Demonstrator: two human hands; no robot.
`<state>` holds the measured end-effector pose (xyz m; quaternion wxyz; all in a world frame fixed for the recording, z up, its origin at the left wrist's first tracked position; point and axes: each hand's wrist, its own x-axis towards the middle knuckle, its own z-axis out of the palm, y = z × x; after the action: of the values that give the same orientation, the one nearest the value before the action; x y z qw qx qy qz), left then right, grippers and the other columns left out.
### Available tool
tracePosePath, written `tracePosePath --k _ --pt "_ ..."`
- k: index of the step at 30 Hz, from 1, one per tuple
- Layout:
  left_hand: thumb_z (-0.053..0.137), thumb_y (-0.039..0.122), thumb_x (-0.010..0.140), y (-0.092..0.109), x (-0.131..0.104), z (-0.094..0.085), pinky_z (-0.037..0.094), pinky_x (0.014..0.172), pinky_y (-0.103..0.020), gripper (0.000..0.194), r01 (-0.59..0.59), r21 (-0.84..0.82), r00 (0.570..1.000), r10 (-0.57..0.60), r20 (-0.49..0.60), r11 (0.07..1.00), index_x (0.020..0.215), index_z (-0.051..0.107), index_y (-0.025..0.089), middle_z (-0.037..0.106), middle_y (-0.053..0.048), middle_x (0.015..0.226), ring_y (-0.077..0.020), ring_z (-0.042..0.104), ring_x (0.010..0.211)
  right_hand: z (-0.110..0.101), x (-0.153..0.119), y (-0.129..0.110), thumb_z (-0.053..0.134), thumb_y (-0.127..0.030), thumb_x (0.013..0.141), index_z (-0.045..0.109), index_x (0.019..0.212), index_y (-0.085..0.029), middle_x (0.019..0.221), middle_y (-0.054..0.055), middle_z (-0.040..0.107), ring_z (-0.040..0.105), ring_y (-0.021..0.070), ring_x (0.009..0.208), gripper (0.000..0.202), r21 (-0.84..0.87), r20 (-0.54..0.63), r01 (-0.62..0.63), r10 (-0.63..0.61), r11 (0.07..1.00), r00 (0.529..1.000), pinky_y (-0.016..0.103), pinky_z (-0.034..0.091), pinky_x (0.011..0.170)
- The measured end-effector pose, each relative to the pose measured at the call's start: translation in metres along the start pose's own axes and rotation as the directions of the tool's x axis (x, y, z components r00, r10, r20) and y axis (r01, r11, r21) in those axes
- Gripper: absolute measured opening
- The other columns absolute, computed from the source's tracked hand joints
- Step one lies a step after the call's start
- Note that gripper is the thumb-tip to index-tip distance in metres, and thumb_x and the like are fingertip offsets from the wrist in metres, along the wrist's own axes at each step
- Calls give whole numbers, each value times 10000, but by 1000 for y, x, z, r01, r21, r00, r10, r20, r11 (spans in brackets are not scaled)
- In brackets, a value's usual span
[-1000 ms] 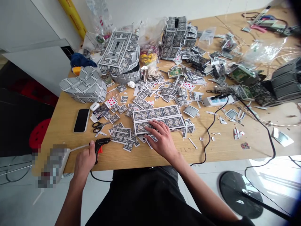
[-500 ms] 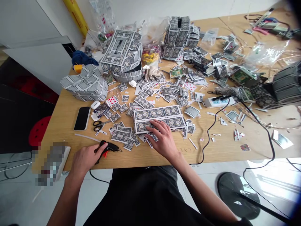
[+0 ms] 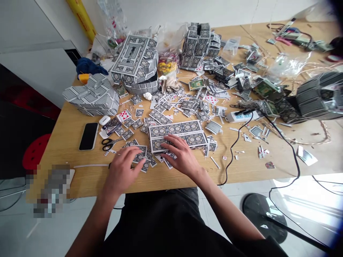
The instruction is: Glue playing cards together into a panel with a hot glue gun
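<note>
A flat panel of patterned playing cards [image 3: 193,128] with white strips lies in front of me. My right hand [image 3: 183,156] rests on its near left part, fingers spread. My left hand [image 3: 123,169] hovers left of the panel over loose card pieces [image 3: 143,150], thumb and fingers apart and holding nothing. Beneath this hand the glue gun is almost wholly hidden; a white glue stick [image 3: 91,165] sticks out to the left. Black scissors [image 3: 108,143] lie just beyond my left hand.
A phone [image 3: 88,136] and white earbud case [image 3: 104,120] lie at the left. Behind stand a card-covered box [image 3: 131,59] and a card basket [image 3: 93,96]. Card scraps spread across the middle. A power strip [image 3: 238,116] with black cables [image 3: 235,147] lies at right.
My left hand has let go of the glue gun and moved right, towards the panel, with its fingers opened. The right hand stays on the panel. The view has shifted slightly.
</note>
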<state>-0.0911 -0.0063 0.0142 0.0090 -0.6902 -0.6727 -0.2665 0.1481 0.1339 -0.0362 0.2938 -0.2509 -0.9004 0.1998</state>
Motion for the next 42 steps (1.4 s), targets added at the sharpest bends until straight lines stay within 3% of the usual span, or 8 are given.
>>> tracePosePath --k 2,5,10,17,30,42 --pt "710 295 1045 11 9 21 530 1156 -418 311 -85 -39 996 85 -16 996 1348 660 247 760 -91 1348 -258 722 1269 3 2 3 722 -389 1058 752 1357 -256 1531 110 704 604 328 1506 328 6 20 42 -43 999 999 569 541 1230" --pt "719 237 1039 14 15 45 552 1155 -433 351 -149 -85 988 146 -39 985 1384 650 240 770 -92 1370 -258 721 1315 7 2 7 729 -375 1058 754 1375 -267 1515 93 724 636 311 1484 336 6 19 68 -68 998 997 566 531 1248" --pt "720 213 1036 3 12 63 601 1107 -448 277 -167 -121 985 161 -56 979 1310 712 251 812 -68 1317 -255 755 1282 11 -1 10 732 -358 1059 747 1403 -318 1517 64 725 634 290 1494 347 11 23 61 -61 998 998 558 529 1256" --pt "720 220 1037 -2 16 66 649 1045 -435 144 -179 -147 981 166 -97 973 1151 798 263 853 -49 1206 -246 803 1178 15 -1 10 722 -345 1065 787 1319 -283 1491 69 739 643 283 1485 270 2 0 59 -59 998 998 540 542 1244" --pt "721 202 1029 3 13 68 652 1073 -425 219 -166 -155 983 151 -104 974 1236 768 256 840 -66 1234 -250 790 1216 15 -2 7 704 -335 1074 781 1330 -278 1498 74 732 632 283 1495 273 6 -8 51 -51 999 999 546 520 1264" --pt "755 172 1004 1 13 70 652 1059 -407 203 -181 -184 978 158 -133 966 1197 758 236 840 -64 1220 -239 790 1194 12 -1 4 687 -307 1075 783 1314 -265 1499 75 733 634 282 1493 261 9 -5 41 -41 999 999 537 518 1263"
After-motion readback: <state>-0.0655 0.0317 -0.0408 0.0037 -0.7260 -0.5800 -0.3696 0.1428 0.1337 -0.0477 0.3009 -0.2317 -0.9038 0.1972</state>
